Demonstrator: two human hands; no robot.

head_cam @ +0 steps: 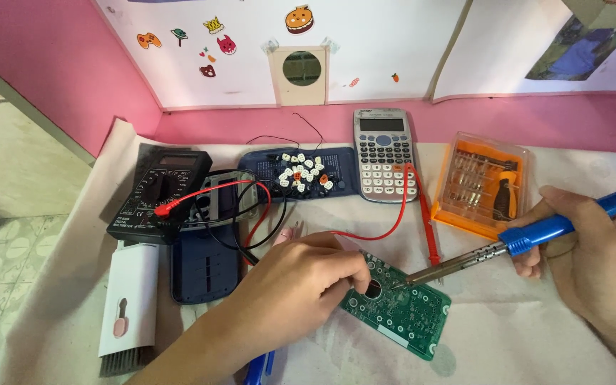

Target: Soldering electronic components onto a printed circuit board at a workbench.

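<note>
Forearm and left hand (301,285) come in from the bottom edge, angled up and to the right, knuckles toward the camera. Its fingers are curled closed, the tips pinching the near-left edge of a green circuit board (397,310) and pressing it onto the white table cover (536,335). The board lies flat and slightly skewed, just right of that hand, with a round hole near the fingertips.

Right hand (593,257) enters from the right edge, wrist low, palm turned inward. Its fingers are wrapped tight around the blue handle of a soldering iron (522,242), which slants down and to the left; the metal tip touches the board's upper edge beside the hole.

Behind the hands, from left: a white cleaning brush (128,303), a black multimeter (158,192) with red and black leads trailing across the cover, a dark blue casing (204,267), a heap of small white keys (302,173), a grey scientific calculator (384,153) and an orange screwdriver-bit case (480,185).
</note>
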